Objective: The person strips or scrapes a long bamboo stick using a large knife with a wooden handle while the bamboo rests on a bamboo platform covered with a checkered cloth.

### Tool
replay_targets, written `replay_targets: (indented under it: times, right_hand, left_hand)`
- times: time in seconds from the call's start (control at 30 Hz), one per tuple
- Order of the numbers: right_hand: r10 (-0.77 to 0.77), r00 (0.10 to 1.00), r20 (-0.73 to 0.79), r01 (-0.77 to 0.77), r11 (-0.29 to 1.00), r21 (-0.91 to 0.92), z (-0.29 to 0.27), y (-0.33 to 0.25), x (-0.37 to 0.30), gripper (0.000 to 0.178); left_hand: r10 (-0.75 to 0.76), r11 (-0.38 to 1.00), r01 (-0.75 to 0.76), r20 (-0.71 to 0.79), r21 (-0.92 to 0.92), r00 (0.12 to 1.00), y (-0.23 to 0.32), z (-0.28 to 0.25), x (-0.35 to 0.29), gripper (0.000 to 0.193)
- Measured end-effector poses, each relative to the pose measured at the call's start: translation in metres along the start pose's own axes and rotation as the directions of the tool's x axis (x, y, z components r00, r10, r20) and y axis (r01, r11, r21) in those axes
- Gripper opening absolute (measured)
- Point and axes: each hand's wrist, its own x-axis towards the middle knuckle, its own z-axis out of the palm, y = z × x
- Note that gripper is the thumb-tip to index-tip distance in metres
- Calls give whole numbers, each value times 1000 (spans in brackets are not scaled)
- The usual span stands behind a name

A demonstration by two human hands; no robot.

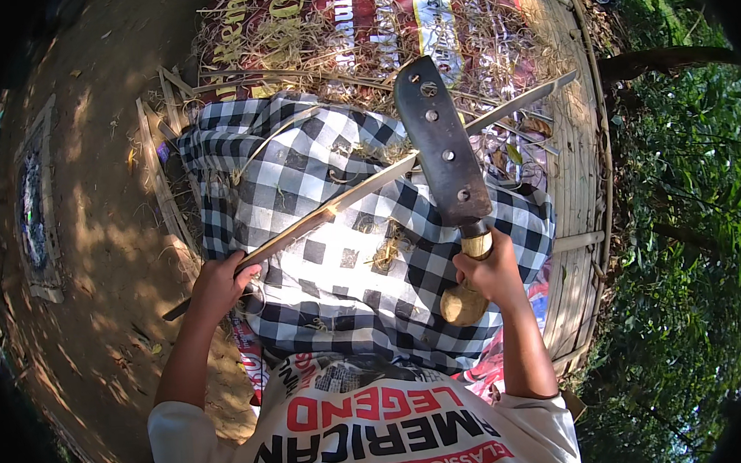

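Note:
My left hand (219,285) is closed around the lower left end of a long, thin bamboo strip (310,220). The strip slants up to the right across my lap and passes behind a broad dark blade, coming out again on its far side. My right hand (493,268) grips the wooden handle of a large cleaver-like knife (443,146), whose blade points away from me and has several round holes along it. Blade and strip cross near the blade's middle. A black-and-white checked cloth (299,176) covers my legs, with pale shavings on it.
Beyond the cloth lies a printed red banner (358,28) strewn with curly shavings. A bamboo slat platform (578,270) runs along the right, green plants (675,213) past it. Loose bamboo strips (162,185) lie at the left, beside the dirt floor (98,223).

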Motion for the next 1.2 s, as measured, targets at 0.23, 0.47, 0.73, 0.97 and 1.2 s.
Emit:
replay_targets:
  times: [0.23,0.47,0.73,0.97,1.2]
  right_hand:
    - [-15,987,-162,33,994,107,-5,-6,15,21]
    - [-20,999,42,18,999,38,-5,-6,10,26]
    - [-37,991,130,33,999,32,40,7,-13,30]
    - [-8,999,39,5,997,83,43,7,-15,24]
    - [-224,951,213,241,969,-57,66,4,-24,32]
  left_hand:
    - [51,995,-52,-9,-82,999,5,8,2,36]
    - [-52,998,49,76,36,996,9,2,-1,34]
    - [-31,999,34,70,-40,997,10,0,4,32]
    - [-24,999,27,87,-32,996,14,0,2,34]
    - [20,1000,-20,5,-10,1000,1,8,-8,35]
